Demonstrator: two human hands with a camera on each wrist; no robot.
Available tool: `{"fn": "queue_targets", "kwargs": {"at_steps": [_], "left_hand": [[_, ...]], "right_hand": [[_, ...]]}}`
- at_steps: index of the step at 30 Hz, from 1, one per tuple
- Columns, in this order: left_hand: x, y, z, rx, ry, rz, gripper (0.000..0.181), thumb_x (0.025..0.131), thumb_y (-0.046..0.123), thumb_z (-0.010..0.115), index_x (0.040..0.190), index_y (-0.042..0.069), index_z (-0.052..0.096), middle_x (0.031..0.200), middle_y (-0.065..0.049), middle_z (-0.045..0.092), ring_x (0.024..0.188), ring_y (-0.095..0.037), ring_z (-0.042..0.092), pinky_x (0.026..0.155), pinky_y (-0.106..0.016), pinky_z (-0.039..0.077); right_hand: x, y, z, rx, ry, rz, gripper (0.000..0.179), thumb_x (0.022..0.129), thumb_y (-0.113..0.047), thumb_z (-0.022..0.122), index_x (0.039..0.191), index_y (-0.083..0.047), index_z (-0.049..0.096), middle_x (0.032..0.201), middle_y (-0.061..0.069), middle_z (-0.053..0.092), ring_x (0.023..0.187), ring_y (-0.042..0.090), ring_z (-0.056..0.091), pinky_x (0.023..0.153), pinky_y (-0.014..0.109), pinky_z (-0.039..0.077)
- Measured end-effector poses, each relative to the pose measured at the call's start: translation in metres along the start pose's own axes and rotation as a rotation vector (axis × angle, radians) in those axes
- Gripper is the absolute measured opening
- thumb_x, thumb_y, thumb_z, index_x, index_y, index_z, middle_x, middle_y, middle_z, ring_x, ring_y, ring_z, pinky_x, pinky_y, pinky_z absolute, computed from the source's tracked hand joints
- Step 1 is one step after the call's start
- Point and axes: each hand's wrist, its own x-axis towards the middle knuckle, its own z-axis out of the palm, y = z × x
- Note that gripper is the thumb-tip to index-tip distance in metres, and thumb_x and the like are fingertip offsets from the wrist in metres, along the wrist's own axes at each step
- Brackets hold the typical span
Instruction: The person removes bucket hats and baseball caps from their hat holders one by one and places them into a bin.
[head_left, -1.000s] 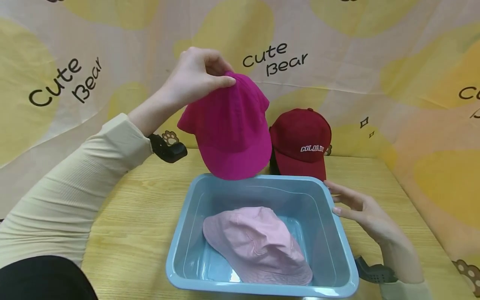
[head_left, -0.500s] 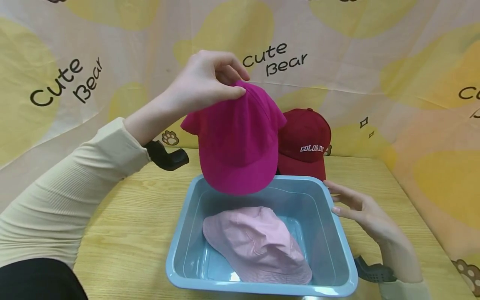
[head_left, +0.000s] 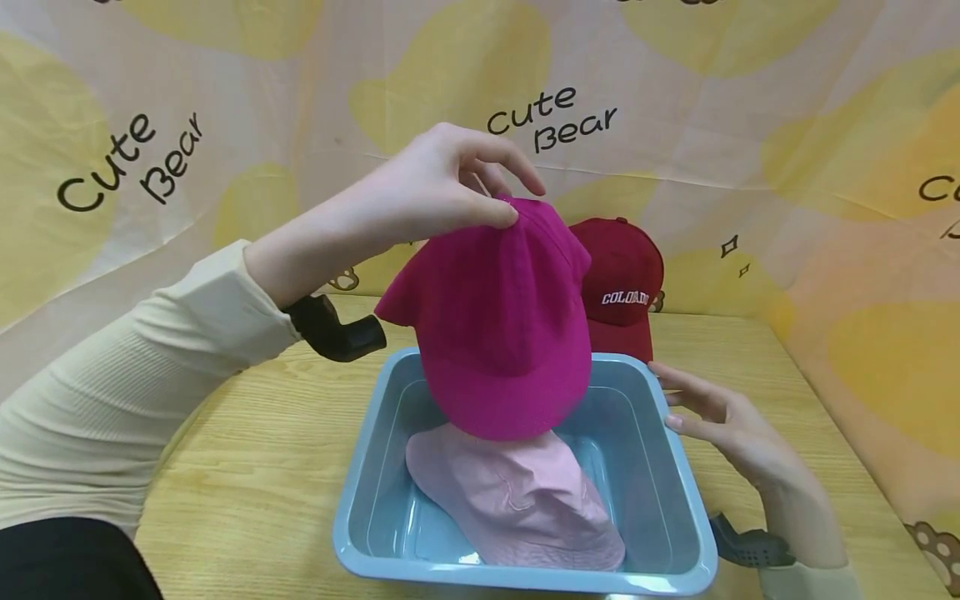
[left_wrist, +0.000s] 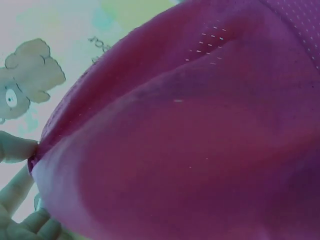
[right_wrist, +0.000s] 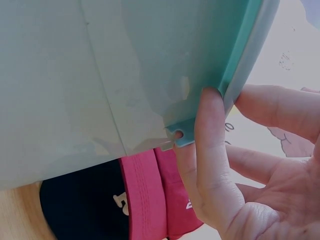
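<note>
My left hand (head_left: 457,183) pinches a magenta baseball cap (head_left: 502,333) by its crown, thumb in front. The cap hangs with its brim down inside the blue plastic basin (head_left: 348,500). In the left wrist view the magenta cloth (left_wrist: 200,150) fills most of the picture, with the fingers (left_wrist: 15,150) at its edge. A pale pink bucket hat (head_left: 517,500) lies in the basin, its top partly hidden behind the magenta brim. My right hand (head_left: 735,433) holds the basin's right rim near the far corner; the right wrist view shows fingertips on both sides of the rim (right_wrist: 250,55).
Behind the basin stands a dark red cap (head_left: 622,283) lettered COLORADO. The right wrist view also shows a black cap (right_wrist: 80,205) there. A printed cloth backdrop (head_left: 712,125) borders the wooden table (head_left: 247,450). Something black (head_left: 75,558) shows at lower left.
My left hand has carried the magenta cap down and to the right, from behind the basin's far rim to over the pink hat. The right hand has stayed in place.
</note>
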Motion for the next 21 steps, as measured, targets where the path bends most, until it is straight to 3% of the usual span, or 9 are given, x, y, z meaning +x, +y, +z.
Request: {"fn": "queue_targets", "kwargs": {"at_steps": [8, 21], "left_hand": [[-0.006, 0.013, 0.01, -0.04, -0.105, 0.016, 0.025, 0.084, 0.011, 0.066, 0.106, 0.02, 0.072, 0.096, 0.0, 0.072, 0.088, -0.014, 0.068, 0.082, -0.029, 0.052], [-0.013, 0.015, 0.023, -0.158, -0.153, 0.071, 0.011, 0.083, 0.01, 0.072, 0.093, 0.013, 0.076, 0.097, 0.0, 0.071, 0.088, -0.016, 0.065, 0.077, -0.028, 0.051]], "right_hand": [[0.0, -0.001, 0.001, -0.015, 0.012, 0.009, 0.055, 0.094, 0.0, 0.051, 0.147, -0.009, 0.038, 0.137, 0.0, 0.056, 0.113, 0.01, 0.059, 0.088, 0.024, 0.046], [0.0, -0.011, -0.003, -0.007, 0.001, 0.01, 0.055, 0.094, 0.0, 0.051, 0.147, -0.008, 0.037, 0.136, 0.001, 0.056, 0.112, 0.01, 0.059, 0.088, 0.024, 0.046]]}}
